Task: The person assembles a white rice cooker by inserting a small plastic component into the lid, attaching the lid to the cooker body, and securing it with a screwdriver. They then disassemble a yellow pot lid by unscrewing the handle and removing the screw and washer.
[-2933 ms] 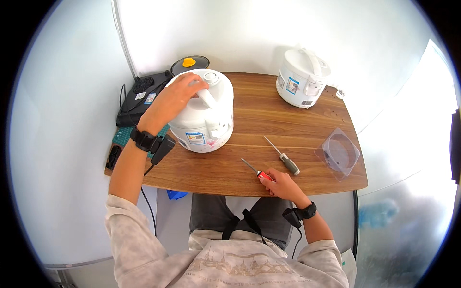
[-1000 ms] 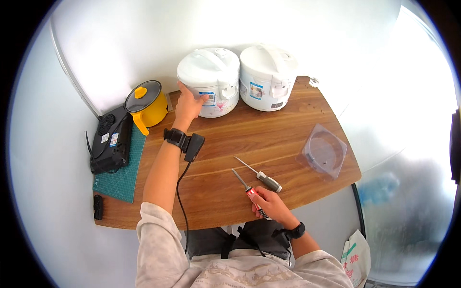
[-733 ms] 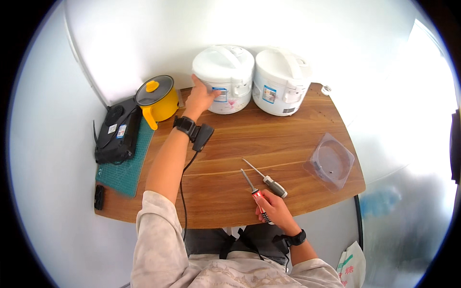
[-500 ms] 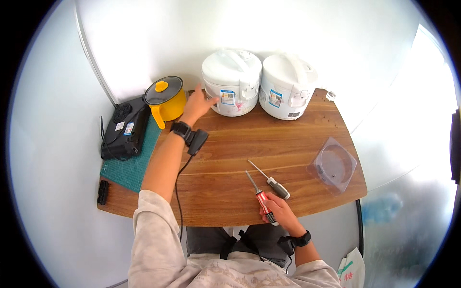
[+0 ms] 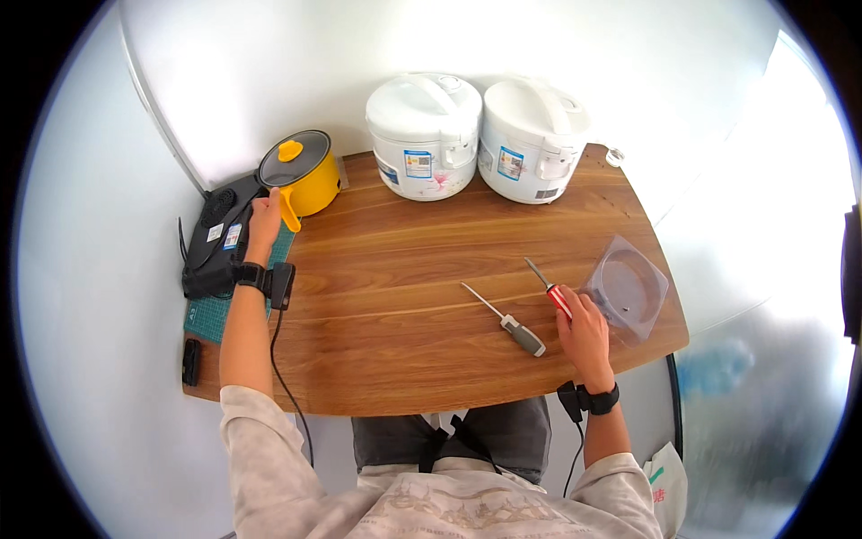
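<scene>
Two cookers (image 5: 424,144), two screwdrivers (image 5: 523,335), one in right hand's (image 5: 584,331) grip; left hand's (image 5: 263,222) hold unclear

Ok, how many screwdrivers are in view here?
2: a red-handled screwdriver in the right hand, and a grey-handled screwdriver lying on the wooden table, left of that hand. No others show.

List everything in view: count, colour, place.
Rice cookers: 2, white, back of table
Pot: 1, yellow, back left
Appliance: 1, black, left
Mat: 1, green, left
Small items: 2, black front left, white back right
Loose screwdriver: 1, grey, centre right
Held screwdriver: 1, red, right hand
Tray: 1, clear, right
Table: 1, brown, centre
Bag: 1, white, lower right
Wristbands: 2, black, wrists
Shirt: 1, beige, bottom
Trousers: 1 pair, grey, bottom
Left hand: 1, bare, by pot handle
Right hand: 1, bare, near tray
</scene>
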Tool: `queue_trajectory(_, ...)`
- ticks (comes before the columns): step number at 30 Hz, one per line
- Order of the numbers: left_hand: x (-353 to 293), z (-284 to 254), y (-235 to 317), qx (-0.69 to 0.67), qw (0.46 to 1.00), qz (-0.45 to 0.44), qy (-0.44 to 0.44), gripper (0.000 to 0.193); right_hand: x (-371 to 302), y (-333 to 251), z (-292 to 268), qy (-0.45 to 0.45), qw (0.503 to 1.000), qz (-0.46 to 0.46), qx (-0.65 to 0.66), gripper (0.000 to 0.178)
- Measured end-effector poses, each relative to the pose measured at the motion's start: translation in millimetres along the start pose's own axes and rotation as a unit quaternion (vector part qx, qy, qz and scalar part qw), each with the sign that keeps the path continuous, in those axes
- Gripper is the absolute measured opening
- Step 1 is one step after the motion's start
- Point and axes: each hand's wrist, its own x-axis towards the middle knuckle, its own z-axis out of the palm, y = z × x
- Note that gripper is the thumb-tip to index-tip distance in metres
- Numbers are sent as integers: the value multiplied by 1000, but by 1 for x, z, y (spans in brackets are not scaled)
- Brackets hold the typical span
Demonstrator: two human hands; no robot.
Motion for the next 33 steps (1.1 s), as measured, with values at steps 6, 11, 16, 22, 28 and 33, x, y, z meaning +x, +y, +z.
queue_trajectory(6, 2, 10, -6, -41, 998, -22, -43, 65, -2, -2, 21, 9, 999, 6, -36, 37)
queue_trajectory(11, -1, 9, -12, -203, 962, -74, -169, 54, -3, -6, 21, 23, 998, 10, -60, 37)
queue_trajectory(16, -16, -3, -25, -258, 932, -73, -242, 49, -4, -7, 18, -13, 999, 7, -50, 45)
queue_trajectory(22, -106, -29, -3, -255, 926, -49, -273, 50, -10, -1, -1, -50, 998, -25, -4, 52)
queue_trajectory(28, -206, -58, 14, -232, 921, -26, -313, 50, -19, -1, -7, -66, 997, -36, 2, 58)
queue_trajectory(33, -261, -73, 18, -211, 923, -46, -317, 48, -25, -4, -6, -42, 998, -49, -12, 61)
